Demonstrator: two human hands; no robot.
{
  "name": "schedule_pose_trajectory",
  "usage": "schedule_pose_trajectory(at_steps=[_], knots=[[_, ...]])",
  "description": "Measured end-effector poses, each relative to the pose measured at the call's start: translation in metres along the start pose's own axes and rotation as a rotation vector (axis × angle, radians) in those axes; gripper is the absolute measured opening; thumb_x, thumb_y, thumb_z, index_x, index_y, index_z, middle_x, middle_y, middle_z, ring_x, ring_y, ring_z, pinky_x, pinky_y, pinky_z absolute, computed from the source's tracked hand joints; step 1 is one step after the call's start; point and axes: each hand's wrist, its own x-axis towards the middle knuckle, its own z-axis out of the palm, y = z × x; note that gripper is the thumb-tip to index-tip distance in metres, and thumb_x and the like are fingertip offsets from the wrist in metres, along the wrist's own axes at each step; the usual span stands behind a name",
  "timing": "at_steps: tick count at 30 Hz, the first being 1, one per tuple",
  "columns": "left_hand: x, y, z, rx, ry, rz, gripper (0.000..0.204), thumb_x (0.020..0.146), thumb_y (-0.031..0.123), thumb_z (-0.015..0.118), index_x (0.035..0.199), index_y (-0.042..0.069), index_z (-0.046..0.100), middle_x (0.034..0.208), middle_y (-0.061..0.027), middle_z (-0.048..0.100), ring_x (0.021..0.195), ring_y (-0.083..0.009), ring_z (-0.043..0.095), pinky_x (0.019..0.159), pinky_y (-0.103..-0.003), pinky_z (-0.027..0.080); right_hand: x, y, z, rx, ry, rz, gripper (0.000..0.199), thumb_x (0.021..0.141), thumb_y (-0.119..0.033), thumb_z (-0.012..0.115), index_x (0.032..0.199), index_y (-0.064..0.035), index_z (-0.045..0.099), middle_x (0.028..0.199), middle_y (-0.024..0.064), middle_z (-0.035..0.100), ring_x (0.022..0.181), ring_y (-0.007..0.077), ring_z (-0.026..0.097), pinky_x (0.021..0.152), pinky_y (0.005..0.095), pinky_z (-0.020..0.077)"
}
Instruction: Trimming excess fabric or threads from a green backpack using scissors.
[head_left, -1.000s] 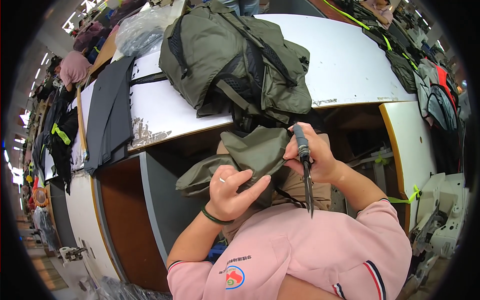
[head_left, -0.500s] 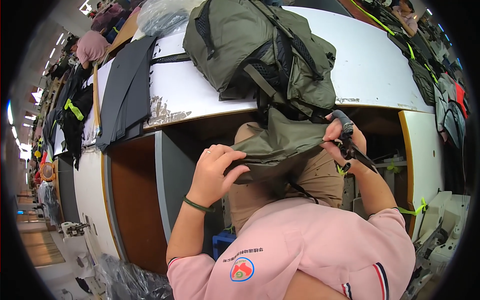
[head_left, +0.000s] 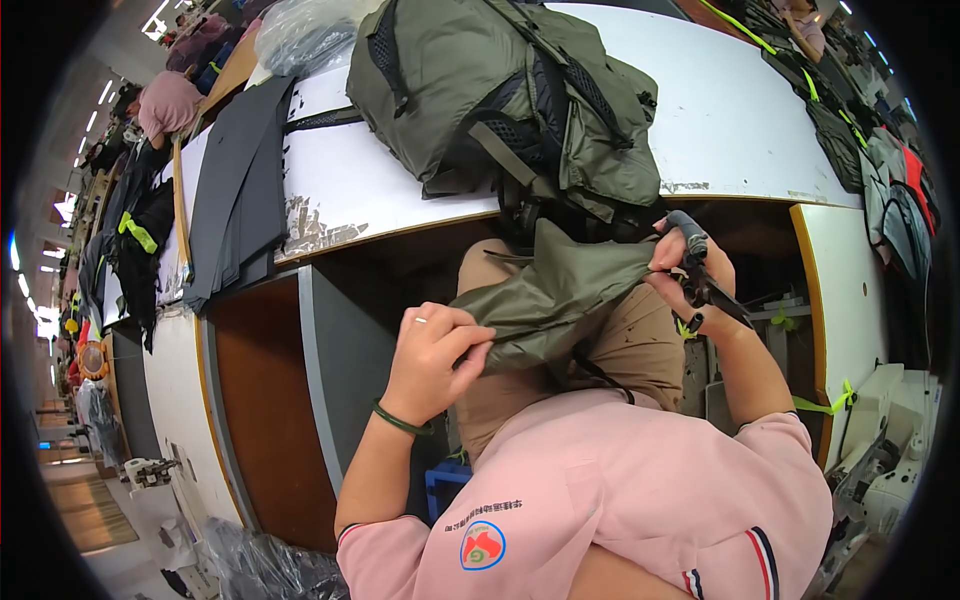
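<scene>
**Fabric stretched left to right between both hands**

Nearest, I see my left hand (head_left: 435,350) pinching the olive fabric panel (head_left: 560,295); its length runs right to my right hand (head_left: 690,275), closed on it and, seemingly, dark snips (head_left: 712,290). Farther, the backpack (head_left: 510,95).

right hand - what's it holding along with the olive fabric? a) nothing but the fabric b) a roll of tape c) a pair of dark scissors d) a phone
c: the right hand pinches one end of the olive fabric piece while gripping dark scissors, their blades pointing down and to the right past the wrist; the left hand holds the fabric's other end.
</scene>
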Motion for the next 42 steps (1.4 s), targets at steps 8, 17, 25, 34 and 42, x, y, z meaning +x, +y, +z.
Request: schedule_pose_trajectory(at_steps=[8, 17, 25, 34, 42], knots=[[-0.007, 0.021, -0.016, 0.228, 0.394, 0.259, 0.027, 0.074, -0.005, 0.066, 0.095, 0.012, 0.061, 0.086, -0.0032, 0.062, 0.079, -0.0233, 0.06, 0.07, -0.038, 0.049, -0.002, 0.0, -0.003, -0.028, -0.034, -0.047, 0.033, 0.067, 0.013, 0.075, 0.086, -0.0075, 0.057, 0.08, 0.0038, 0.061, 0.077, 0.0181, 0.06, 0.097, 0.0392, 0.0451], [-0.013, 0.019, 0.001, -0.588, 0.202, -0.331, 0.011, 0.082, -0.004, 0.063, 0.091, 0.002, 0.061, 0.081, -0.0044, 0.064, 0.067, -0.0117, 0.055, 0.065, -0.025, 0.046, -0.005, 0.003, -0.004, -0.007, -0.017, 0.088, 0.028, 0.07, 0.006, 0.077, 0.088, -0.0051, 0.059, 0.082, 0.0037, 0.059, 0.076, 0.0142, 0.057, 0.091, 0.0304, 0.0457], [-0.017, 0.007, 0.017, -1.286, 0.042, -0.853, 0.008, 0.093, 0.01, 0.062, 0.093, 0.002, 0.061, 0.083, 0.0039, 0.06, 0.075, -0.0025, 0.049, 0.071, -0.019, 0.042, 0.005, -0.007, -0.013, -0.219, -0.289, 0.448, 0.026, 0.075, -0.006, 0.079, 0.087, -0.0011, 0.057, 0.077, 0.0066, 0.059, 0.069, 0.0152, 0.054, 0.067, 0.0278, 0.0461], [-0.008, 0.015, 0.023, -1.154, 0.001, -0.763, 0.006, 0.091, 0.007, 0.064, 0.095, 0.002, 0.062, 0.083, 0.0043, 0.059, 0.074, -0.0023, 0.049, 0.07, -0.019, 0.042, 0.052, -0.044, 0.011, 0.015, -0.484, 0.462, 0.042, 0.069, -0.018, 0.088, 0.098, -0.0004, 0.061, 0.087, 0.0058, 0.066, 0.077, 0.014, 0.06, 0.072, 0.0288, 0.0488], [0.009, 0.034, 0.032, -1.061, -0.036, -0.56, 0.016, 0.081, -0.002, 0.072, 0.093, 0.004, 0.064, 0.081, 0.0024, 0.059, 0.072, -0.007, 0.053, 0.065, -0.023, 0.044, 0.042, -0.039, 0.051, 0.151, -0.554, 0.439, 0.028, 0.077, -0.008, 0.08, 0.091, -0.0012, 0.057, 0.087, 0.0068, 0.065, 0.078, 0.0151, 0.062, 0.071, 0.0289, 0.0495]])
